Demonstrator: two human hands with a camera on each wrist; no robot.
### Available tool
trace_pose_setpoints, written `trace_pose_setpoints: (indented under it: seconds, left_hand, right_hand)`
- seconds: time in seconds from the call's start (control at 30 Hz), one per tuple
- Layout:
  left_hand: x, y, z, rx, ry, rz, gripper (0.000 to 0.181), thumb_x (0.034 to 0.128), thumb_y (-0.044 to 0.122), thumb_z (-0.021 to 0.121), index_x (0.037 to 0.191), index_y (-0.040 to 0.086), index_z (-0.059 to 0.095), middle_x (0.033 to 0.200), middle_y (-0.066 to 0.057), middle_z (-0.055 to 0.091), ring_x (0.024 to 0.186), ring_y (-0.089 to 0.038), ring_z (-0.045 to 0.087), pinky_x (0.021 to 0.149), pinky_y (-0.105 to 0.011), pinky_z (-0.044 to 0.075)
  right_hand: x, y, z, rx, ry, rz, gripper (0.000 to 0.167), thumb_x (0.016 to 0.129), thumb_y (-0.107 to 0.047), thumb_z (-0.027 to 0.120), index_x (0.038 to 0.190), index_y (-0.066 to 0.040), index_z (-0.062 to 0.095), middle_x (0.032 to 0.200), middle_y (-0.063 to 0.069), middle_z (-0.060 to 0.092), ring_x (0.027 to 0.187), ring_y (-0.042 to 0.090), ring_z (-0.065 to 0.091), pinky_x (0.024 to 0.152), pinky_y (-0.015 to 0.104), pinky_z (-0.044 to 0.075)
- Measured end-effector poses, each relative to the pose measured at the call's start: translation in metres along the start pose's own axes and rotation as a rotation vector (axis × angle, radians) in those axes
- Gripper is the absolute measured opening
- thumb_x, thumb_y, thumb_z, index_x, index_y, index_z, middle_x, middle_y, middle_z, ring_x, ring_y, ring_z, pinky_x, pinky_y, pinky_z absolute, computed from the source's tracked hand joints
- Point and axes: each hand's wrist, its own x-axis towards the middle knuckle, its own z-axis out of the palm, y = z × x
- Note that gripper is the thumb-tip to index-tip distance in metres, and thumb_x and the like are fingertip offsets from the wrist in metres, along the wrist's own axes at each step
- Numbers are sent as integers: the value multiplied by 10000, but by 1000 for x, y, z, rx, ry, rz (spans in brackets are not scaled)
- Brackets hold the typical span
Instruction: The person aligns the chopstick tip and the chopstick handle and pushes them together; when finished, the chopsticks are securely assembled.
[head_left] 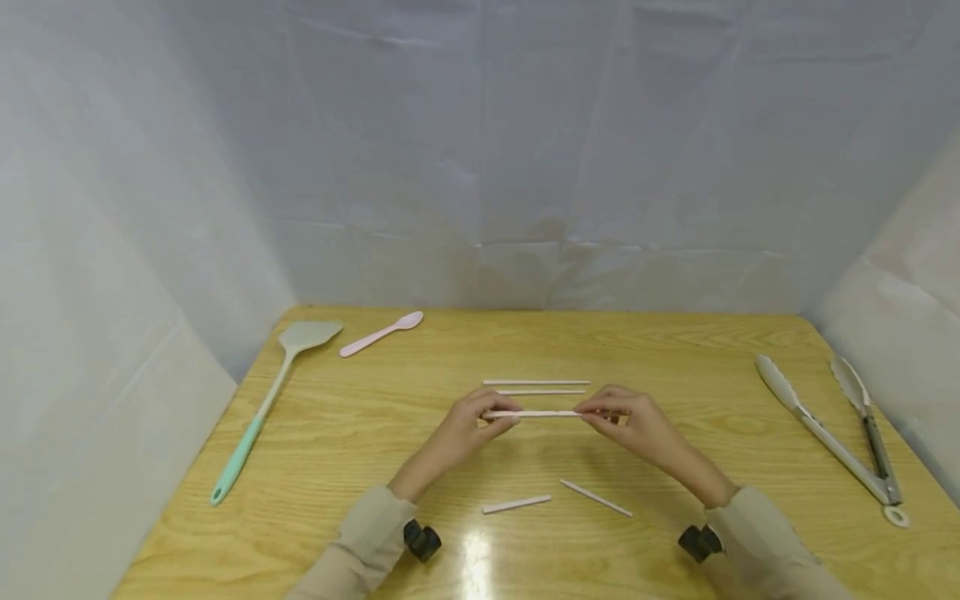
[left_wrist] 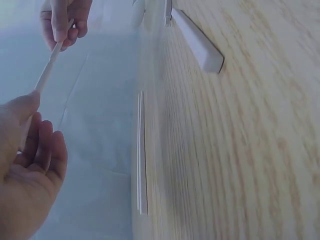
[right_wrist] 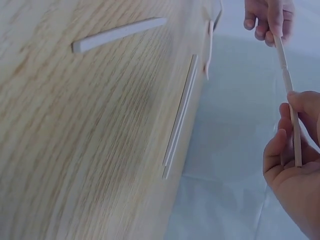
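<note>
1. Presently, the left hand [head_left: 467, 423] and right hand [head_left: 639, 422] pinch opposite ends of a thin, straight whitish stick [head_left: 543, 414], raised above the wood-grain table [head_left: 675, 350].
2. Beyond lie two long whitish sticks [head_left: 536, 382]; nearer the person, two short whitish sticks [head_left: 517, 505].
3. Outermost: mint-handled grey spatula [head_left: 258, 408], pale-pink spoon [head_left: 378, 336], grey tongs [head_left: 840, 450].

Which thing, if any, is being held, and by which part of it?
A thin, straight, pale stick, its material unclear: the left hand pinches it toward one end, the right hand toward the other, its middle uncovered.
</note>
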Motion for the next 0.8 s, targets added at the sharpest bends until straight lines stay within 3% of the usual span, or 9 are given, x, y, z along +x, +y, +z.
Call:
trace_pose_setpoints:
  seconds: [0.2, 0.37, 0.57, 0.8]
  left_hand:
    - [-1, 1, 3, -29, -5, 1, 221, 914, 95, 617, 1106, 3, 675, 1004, -99, 585, 894, -211, 594, 804, -266, 531]
    - [-1, 2, 6, -38, 21, 11, 210, 911, 88, 620, 1096, 8, 682, 1004, -105, 633, 858, -183, 602, 763, -261, 538]
    - [-2, 4, 7, -55, 55, 24, 217, 911, 86, 621, 1096, -6, 687, 1063, -128, 686, 882, -202, 648, 755, -251, 542]
    - [-3, 9, 5, -53, 53, 46, 217, 898, 67, 633, 1090, -12, 696, 1069, -137, 690, 868, -200, 647, 748, -251, 537]
  right_hand:
    - [-1, -3, 3, 29, 22, 0, 164, 827, 62, 678, 961, -17, 730, 854, 82, 664, 702, 32, 579, 580, 191, 509]
    - [-3, -8, 4, 18, 56, 1, 175, 800, 64, 701, 954, -12, 731, 858, 55, 652, 728, 32, 588, 615, 178, 520]
    - [-2, -13, 5, 2, 98, -63, 207, 751, 119, 718, 919, -1, 728, 832, 65, 635, 693, 55, 564, 578, 163, 482]
    - [-3, -11, 5, -29, 109, -124, 256, 706, 148, 735, 909, -7, 723, 824, 67, 628, 656, 79, 537, 555, 156, 436]
